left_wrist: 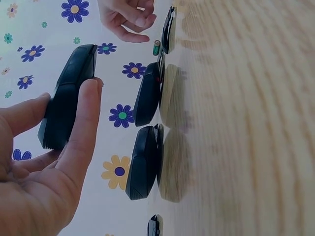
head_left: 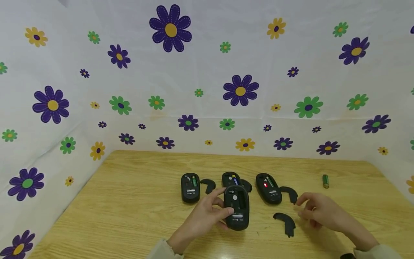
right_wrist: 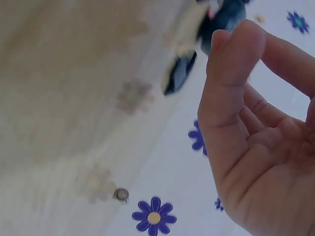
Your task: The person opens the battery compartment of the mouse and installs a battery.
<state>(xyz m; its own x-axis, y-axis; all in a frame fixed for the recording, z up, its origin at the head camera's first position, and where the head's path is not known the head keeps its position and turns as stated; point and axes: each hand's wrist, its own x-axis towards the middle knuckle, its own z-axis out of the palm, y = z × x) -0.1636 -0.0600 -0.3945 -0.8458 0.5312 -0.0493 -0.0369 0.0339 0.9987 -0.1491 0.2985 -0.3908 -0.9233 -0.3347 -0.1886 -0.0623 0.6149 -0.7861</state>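
Observation:
My left hand [head_left: 204,213] holds a black computer mouse [head_left: 237,223] above the table, its underside facing the head camera and its battery slot [head_left: 242,200] uncovered and vacant. In the left wrist view the mouse [left_wrist: 69,93] appears edge-on between fingers and thumb. My right hand [head_left: 328,213] hovers at the right with loosely bent fingers and nothing in them. Nearest to it are two loose black battery covers, one [head_left: 290,193] by its fingertips and one [head_left: 288,223] closer to me. A green battery [head_left: 325,181] stands farther back on the right.
Three more black mice lie underside up in a row behind: the left one [head_left: 190,194], the middle one [head_left: 228,177], partly hidden, and the right one [head_left: 273,196] with a red light. Further covers [head_left: 209,185] lie beside them. A flowered cloth [head_left: 207,64] rises behind the wooden table [head_left: 129,201].

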